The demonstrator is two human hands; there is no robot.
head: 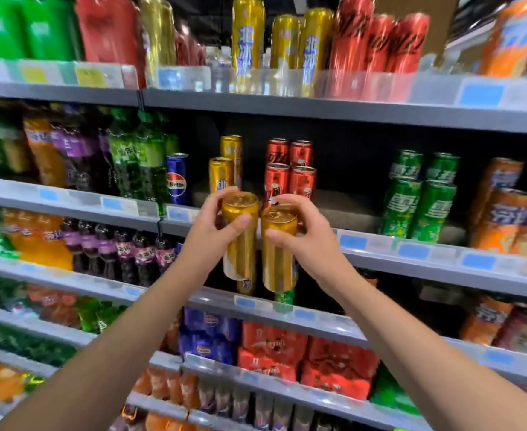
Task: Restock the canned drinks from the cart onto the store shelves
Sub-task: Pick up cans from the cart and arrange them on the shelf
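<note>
I hold two tall gold cans upright in front of the second shelf. My left hand (214, 223) grips the left gold can (240, 244) near its top. My right hand (299, 231) grips the right gold can (277, 259), which sits slightly lower and touches the first. Just behind them on the shelf (380, 244) stand a few gold cans of the same kind (221, 174) and several red cans (290, 172). The cart is out of view.
A blue can (177, 178) stands left of the gold row, green cans (417, 200) and orange cans (511, 209) to the right. Bare shelf floor lies between the red and green cans. Bottles fill the left side; more gold and red cans stand on the top shelf (318, 107).
</note>
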